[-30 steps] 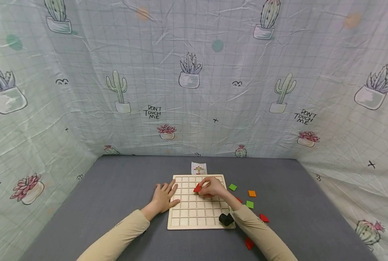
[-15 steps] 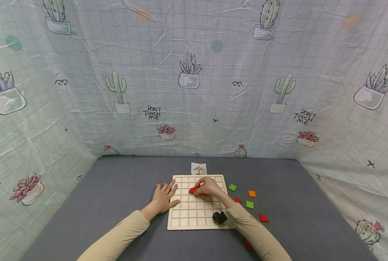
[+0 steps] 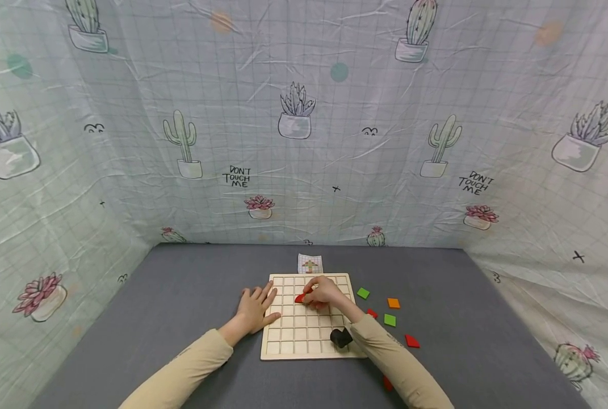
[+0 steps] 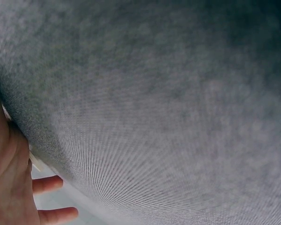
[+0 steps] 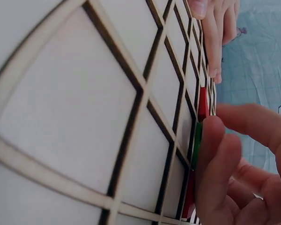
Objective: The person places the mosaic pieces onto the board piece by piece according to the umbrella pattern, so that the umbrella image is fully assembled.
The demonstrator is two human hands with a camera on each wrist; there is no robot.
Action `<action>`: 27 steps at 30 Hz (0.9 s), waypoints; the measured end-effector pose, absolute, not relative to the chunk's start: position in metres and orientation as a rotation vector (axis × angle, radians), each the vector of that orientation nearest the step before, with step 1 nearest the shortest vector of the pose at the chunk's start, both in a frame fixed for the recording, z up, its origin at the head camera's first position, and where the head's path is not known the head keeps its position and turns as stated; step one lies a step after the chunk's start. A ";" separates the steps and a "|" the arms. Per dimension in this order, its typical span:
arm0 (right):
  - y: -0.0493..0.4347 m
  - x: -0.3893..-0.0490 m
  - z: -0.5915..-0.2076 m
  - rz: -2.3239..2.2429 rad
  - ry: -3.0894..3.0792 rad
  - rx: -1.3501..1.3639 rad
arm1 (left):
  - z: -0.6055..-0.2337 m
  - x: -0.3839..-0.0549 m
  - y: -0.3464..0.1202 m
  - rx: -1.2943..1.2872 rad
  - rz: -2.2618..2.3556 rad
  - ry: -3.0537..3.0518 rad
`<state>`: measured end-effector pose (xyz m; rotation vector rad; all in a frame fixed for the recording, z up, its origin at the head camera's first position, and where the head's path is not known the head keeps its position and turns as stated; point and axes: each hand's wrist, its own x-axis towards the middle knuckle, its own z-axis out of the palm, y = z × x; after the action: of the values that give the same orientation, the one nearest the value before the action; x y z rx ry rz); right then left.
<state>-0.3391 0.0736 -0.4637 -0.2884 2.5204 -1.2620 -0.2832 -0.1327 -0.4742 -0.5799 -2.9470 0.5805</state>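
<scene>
Red tile (image 3: pixel 300 299) lies on the gridded board (image 3: pixel 288 334), left of the board's centre and towards its far edge, at the fingertips of the right hand (image 3: pixel 326 292). That hand's fingers are bent, thumb and index close together; whether they pinch the tile cannot be told. Beside it, the right wrist view shows a green tile (image 5: pixel 197 145) under the fingers. The left hand (image 3: pixel 252 311) spreads its fingers over the board's left edge, gripping nothing. An orange tile (image 3: pixel 393 303) lies on the table (image 3: pixel 222 267).

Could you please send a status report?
Left hand resting on grid board, left side. Right hand seemingly pinching red piece at board. Board partly hidden by right hand.
</scene>
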 end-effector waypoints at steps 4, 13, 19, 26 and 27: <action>0.073 -0.339 -0.465 -1.291 2.504 -0.302 | -0.474 -0.283 -0.133 -0.580 0.577 -2.949; 0.066 -0.339 -0.460 -1.161 2.585 -0.284 | -0.476 -0.284 -0.134 -0.578 0.596 -2.943; 0.061 -0.341 -0.456 -1.136 2.575 -0.233 | -0.478 -0.285 -0.134 -0.578 0.614 -2.931; 0.061 -0.344 -0.459 -1.152 2.579 -0.229 | -0.478 -0.285 -0.135 -0.589 0.589 -2.927; 0.061 -0.344 -0.459 -1.146 2.582 -0.232 | -0.478 -0.285 -0.135 -0.590 0.585 -2.929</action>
<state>-0.3443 0.0613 -0.4588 -0.2316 2.5817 -1.1459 -0.2855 -0.1349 -0.4783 -0.5898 -2.9286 0.5853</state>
